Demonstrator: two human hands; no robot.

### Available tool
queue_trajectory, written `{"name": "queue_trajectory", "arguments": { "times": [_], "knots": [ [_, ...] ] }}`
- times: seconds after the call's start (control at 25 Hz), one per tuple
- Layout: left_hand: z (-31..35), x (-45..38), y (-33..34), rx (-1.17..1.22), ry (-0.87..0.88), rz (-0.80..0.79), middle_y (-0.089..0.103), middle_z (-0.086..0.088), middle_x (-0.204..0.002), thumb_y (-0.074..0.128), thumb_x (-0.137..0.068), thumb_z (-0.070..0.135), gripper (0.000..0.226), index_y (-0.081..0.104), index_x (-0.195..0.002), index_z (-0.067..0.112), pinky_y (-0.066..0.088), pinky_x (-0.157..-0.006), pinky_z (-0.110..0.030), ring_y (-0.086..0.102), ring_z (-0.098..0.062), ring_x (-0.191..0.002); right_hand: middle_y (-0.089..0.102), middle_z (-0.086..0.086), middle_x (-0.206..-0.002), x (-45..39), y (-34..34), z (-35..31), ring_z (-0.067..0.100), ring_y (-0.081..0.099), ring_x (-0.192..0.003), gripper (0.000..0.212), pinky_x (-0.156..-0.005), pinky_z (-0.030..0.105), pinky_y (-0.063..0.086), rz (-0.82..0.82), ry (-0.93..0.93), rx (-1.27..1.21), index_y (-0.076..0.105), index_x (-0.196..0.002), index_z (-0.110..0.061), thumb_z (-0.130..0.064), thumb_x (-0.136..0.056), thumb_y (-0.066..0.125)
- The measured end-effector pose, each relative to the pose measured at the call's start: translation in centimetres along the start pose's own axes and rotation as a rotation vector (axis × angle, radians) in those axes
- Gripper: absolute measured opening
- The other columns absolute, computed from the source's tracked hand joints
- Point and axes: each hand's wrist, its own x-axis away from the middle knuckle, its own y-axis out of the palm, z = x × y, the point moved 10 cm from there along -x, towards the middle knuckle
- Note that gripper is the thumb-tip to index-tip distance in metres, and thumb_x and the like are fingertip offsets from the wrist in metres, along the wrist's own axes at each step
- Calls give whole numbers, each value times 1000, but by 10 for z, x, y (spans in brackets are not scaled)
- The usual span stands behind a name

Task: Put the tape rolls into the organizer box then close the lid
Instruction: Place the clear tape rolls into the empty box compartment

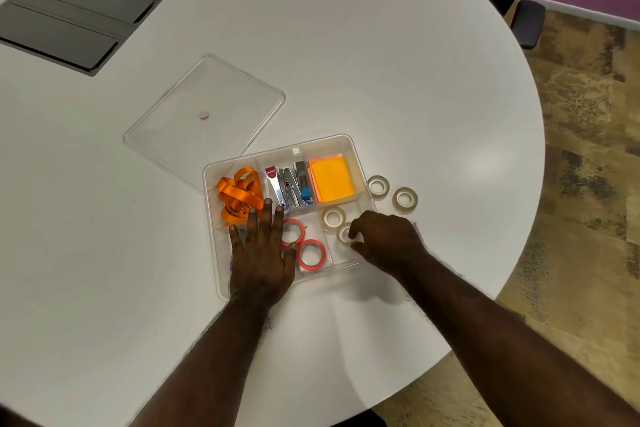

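A clear organizer box (pixel 349 144) sits on the white table with its lid off. My left hand (pixel 261 253) lies flat, fingers spread, over its near-left compartments. My right hand (pixel 384 239) pinches a clear tape roll (pixel 344 234) in the near-right compartment, beside another clear roll (pixel 333 217). Two red-rimmed rolls (pixel 311 254) lie in the near-middle compartment; one (pixel 292 230) is partly under my left fingers. Outside the box, to its right, two clear rolls (pixel 378 186) (pixel 405 199) rest on the table. The clear lid (pixel 204 114) lies flat at the back left.
The box also holds orange ribbon (pixel 239 194), staplers and clippers (pixel 289 185), and orange sticky notes (pixel 332 180). A grey cable hatch (pixel 69 17) is set into the table far left. The table edge curves round on the right, above carpet and a chair armrest (pixel 528 22).
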Motion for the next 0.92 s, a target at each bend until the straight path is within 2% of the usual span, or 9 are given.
{"name": "queue_trajectory", "arguments": {
  "times": [0.12,0.32,0.4,0.48,0.52,0.6,0.68,0.76,0.92],
  "knots": [
    [-1,0,1,-8,-2,-5,12,-9,-165,18,-95,53,69,17,-155,19,13,-120,-65,6,-34,-152,69,1,-111,-9,7,-7,23,66,-99,22,-81,31,50,-72,5,115,68,-108,-22,-32,-90,60],
    [-1,-1,3,-10,3,0,15,-10,-164,31,-97,48,66,18,-155,18,16,-118,-67,8,-36,-152,70,7,-104,-12,9,-10,29,67,-96,15,-79,29,49,-149,65,200,66,-100,-12,-13,-90,56],
    [0,-1,1,-4,8,8,16,-11,-164,30,-97,47,66,20,-154,17,17,-118,-67,10,-36,-151,70,7,-105,-10,7,-14,29,67,-96,16,-80,30,50,-162,60,186,65,-103,-12,-13,-91,55],
    [1,0,0,4,11,11,16,-10,-163,24,-96,50,67,21,-154,17,15,-119,-67,10,-36,-151,69,5,-108,-11,-5,-16,27,67,-96,18,-79,31,51,-95,44,128,63,-108,-17,-19,-93,53],
    [1,0,0,3,12,9,15,-10,-164,21,-95,51,68,20,-154,17,14,-119,-66,10,-36,-151,68,3,-107,-12,-18,-12,27,67,-94,18,-76,32,51,-6,58,94,63,-107,-21,-21,-93,52],
    [0,-1,0,-6,8,-3,11,-9,-164,17,-95,52,69,17,-155,18,13,-120,-66,6,-35,-152,68,1,-102,-14,-49,19,29,68,-86,18,-69,33,51,213,170,3,64,-104,-27,-23,-90,55],
    [-1,-1,1,10,-6,-11,8,-9,-165,14,-93,52,70,13,-155,20,12,-120,-65,4,-34,-152,65,3,-105,-13,-61,68,33,65,-90,21,-71,35,52,300,335,-89,63,-106,-29,-22,-87,56],
    [-1,-1,0,18,-7,-8,9,-9,-165,15,-94,51,69,14,-155,20,12,-120,-65,5,-34,-152,61,6,-114,-13,-47,107,33,60,-100,29,-78,38,53,199,445,-91,60,-116,-26,-24,-86,58],
    [0,-1,-1,24,-3,0,10,-9,-165,19,-95,51,67,15,-155,19,12,-120,-65,4,-34,-152,52,9,-128,-13,1,126,34,53,-115,64,-87,44,52,-81,424,-39,48,-133,-23,-44,-77,72]
  ]
}}
